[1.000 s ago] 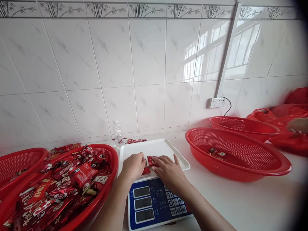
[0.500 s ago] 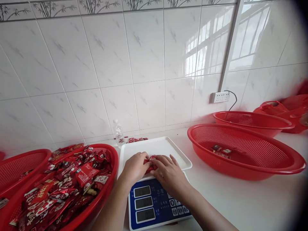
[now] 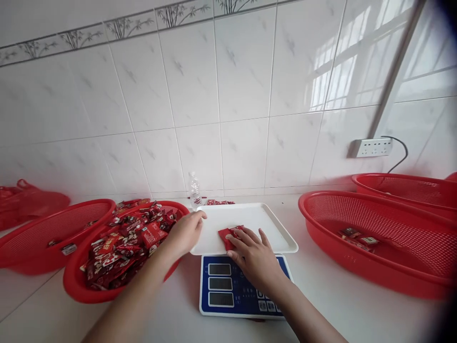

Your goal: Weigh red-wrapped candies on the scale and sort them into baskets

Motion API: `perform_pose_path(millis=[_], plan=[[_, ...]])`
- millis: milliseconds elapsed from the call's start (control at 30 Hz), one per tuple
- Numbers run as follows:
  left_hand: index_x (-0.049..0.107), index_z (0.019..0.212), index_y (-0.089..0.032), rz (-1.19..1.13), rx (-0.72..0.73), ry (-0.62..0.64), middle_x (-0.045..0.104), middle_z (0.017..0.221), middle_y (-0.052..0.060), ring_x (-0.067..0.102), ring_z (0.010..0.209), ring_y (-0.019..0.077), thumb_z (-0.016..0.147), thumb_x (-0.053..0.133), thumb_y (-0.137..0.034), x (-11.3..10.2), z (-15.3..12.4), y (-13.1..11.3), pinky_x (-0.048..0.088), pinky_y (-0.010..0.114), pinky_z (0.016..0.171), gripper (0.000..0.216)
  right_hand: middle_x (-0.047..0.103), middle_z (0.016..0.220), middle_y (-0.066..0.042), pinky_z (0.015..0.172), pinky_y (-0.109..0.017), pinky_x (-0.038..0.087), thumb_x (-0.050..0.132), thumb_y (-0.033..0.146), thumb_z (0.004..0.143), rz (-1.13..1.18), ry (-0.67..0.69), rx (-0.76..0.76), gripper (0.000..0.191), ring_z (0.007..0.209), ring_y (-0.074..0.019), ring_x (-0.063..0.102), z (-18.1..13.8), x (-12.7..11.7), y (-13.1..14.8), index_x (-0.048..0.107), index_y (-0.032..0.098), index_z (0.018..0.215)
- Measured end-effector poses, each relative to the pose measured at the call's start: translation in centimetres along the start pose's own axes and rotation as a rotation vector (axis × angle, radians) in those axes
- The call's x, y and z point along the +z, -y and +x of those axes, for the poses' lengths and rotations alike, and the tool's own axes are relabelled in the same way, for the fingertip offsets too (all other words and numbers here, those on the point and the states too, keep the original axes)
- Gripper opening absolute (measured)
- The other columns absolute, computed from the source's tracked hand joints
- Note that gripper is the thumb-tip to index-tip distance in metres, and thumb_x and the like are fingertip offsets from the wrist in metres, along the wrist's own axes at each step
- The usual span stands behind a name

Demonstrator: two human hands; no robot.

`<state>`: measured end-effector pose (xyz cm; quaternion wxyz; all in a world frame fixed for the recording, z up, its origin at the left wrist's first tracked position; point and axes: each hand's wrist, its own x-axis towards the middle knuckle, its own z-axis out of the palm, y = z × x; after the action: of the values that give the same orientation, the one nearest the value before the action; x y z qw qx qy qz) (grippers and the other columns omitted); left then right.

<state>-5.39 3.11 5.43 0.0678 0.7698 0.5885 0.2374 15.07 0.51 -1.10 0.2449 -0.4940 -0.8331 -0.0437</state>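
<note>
A few shiny red snack packets (image 3: 224,233) lie on the white weighing tray (image 3: 274,233) of a blue-fronted digital scale (image 3: 246,305). My right hand (image 3: 252,252) rests over them, its fingers curled onto the wrappers and partly hiding them. At the tray's left edge hovers my left hand (image 3: 185,232), knuckles up and slightly blurred. Its fingertips are turned away, so I cannot see whether anything is in them. Just left of it stands a red basket (image 3: 71,281) heaped with red-wrapped snack packets (image 3: 124,243).
At the right, a red perforated basket (image 3: 321,238) holds a few small packets (image 3: 360,238); another basket (image 3: 410,188) stands behind. Further left are another red basket (image 3: 24,252) and red bags (image 3: 35,202). A clear bottle (image 3: 194,190) stands by the tiled wall, below a power strip (image 3: 373,147).
My left hand has come off the red packets and moved left towards the heaped basket. My right hand stays on the packets. The camera has turned and tilted, shifting the whole scene.
</note>
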Motion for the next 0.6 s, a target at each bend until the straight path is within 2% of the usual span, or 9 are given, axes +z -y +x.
perform_pose_path(millis=[67,133,267,400,600], plan=[[0.057,0.101,-0.022,0.033,-0.083,0.071,0.066,0.106,0.003,0.061,0.096,0.0157,0.087,0.037,-0.016,-1.5,-0.5,2.1,0.045,0.022,0.079,0.025,0.054,0.132,-0.003,0.104,-0.060,0.025,0.040,0.043,0.092,0.000,0.007,-0.003,0.038,0.128,-0.0278,0.040,0.0,0.0,0.0,0.054,0.029,0.125],[0.056,0.103,-0.022,0.086,-0.189,0.195,0.065,0.111,0.002,0.061,0.099,0.0155,0.085,0.039,-0.015,-2.5,-0.8,4.1,0.045,0.021,0.079,0.025,0.055,0.132,-0.004,0.104,-0.060,0.025,0.041,0.041,0.092,-0.002,-0.008,-0.007,0.037,0.128,-0.0278,0.040,0.0,0.1,-0.1,0.054,0.029,0.125],[0.056,0.109,-0.017,0.186,-0.323,0.382,0.064,0.114,0.010,0.061,0.100,0.0237,0.082,0.051,-0.023,-2.6,-0.4,7.0,0.046,0.029,0.081,0.028,0.056,0.131,-0.004,0.104,-0.060,0.026,0.042,0.039,0.092,0.005,-0.036,-0.010,0.035,0.127,-0.0272,0.041,-0.1,0.2,-0.1,0.055,0.030,0.123],[0.054,0.114,-0.013,0.223,-0.348,0.499,0.064,0.112,0.013,0.061,0.097,0.0257,0.081,0.058,-0.027,-1.2,1.2,7.6,0.046,0.033,0.082,0.036,0.056,0.130,-0.004,0.103,-0.060,0.027,0.042,0.039,0.092,0.008,-0.026,-0.015,0.035,0.127,-0.0271,0.041,-0.1,0.3,-0.2,0.055,0.029,0.123],[0.053,0.116,-0.015,0.252,-0.364,0.632,0.057,0.115,0.008,0.059,0.097,0.0204,0.088,0.055,-0.032,0.5,3.3,7.7,0.050,0.041,0.081,0.033,0.056,0.130,-0.003,0.103,-0.059,0.028,0.042,0.041,0.091,-0.003,-0.038,-0.022,0.036,0.126,-0.0272,0.043,-0.1,0.7,-0.5,0.055,0.030,0.123]])
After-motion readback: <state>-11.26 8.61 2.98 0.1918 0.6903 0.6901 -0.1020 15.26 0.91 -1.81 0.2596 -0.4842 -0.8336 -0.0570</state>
